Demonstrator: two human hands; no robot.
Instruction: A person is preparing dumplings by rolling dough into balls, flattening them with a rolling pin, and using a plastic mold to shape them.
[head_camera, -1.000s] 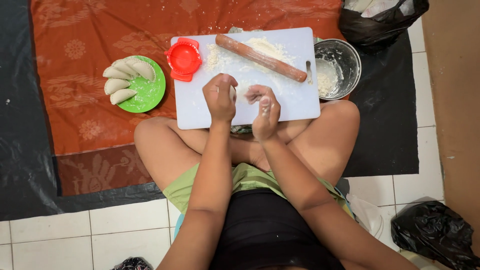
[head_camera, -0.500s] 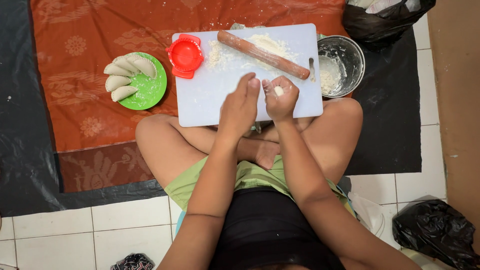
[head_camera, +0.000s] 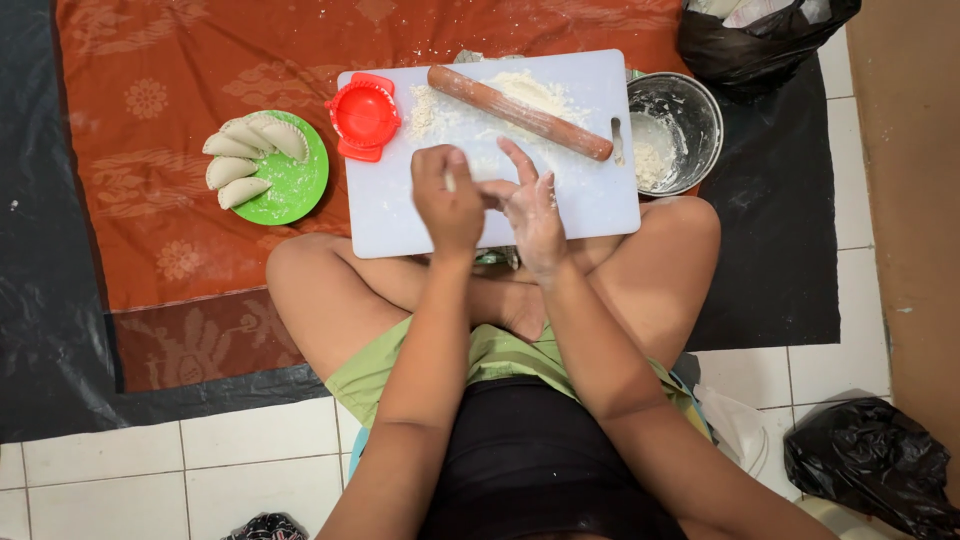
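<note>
White floor tiles (head_camera: 250, 460) show at the near edge, covered farther out by black plastic sheeting (head_camera: 40, 250) and, on that, an orange patterned cloth (head_camera: 170, 130) where a person sits cross-legged. Beyond the fingers, resting partly on the knees, lies a white cutting board (head_camera: 390, 215) dusted with flour (head_camera: 530, 90). Past the fingers on the board's far half a wooden rolling pin (head_camera: 520, 112) lies at a slant. To the right of the fingers, just off the board's edge, stands a metal bowl (head_camera: 700, 110) with some flour in it. Well left of the fingers a green plate (head_camera: 300, 190) carries four folded dumplings (head_camera: 248, 160). Nearer, at the board's far left corner, sits a red dumpling press (head_camera: 364, 115).

Both hands meet over the middle of the board. The left hand (head_camera: 447, 205) is curled narrow, its fingers (head_camera: 455, 165) apparently pinching a small pale bit of dough (head_camera: 450, 182) that barely shows, and blur hides the grip. The right hand (head_camera: 530, 205) is floury, its fingers (head_camera: 520, 160) spread wide and touching the left hand's, holding nothing that I can make out.

As a judgement, the board could tip, since it rides on the knees and not flat on the floor, and a hard press near its edge might send the pin rolling. A bit of dough that small could also stick to floury fingers or drop onto the cloth
</note>
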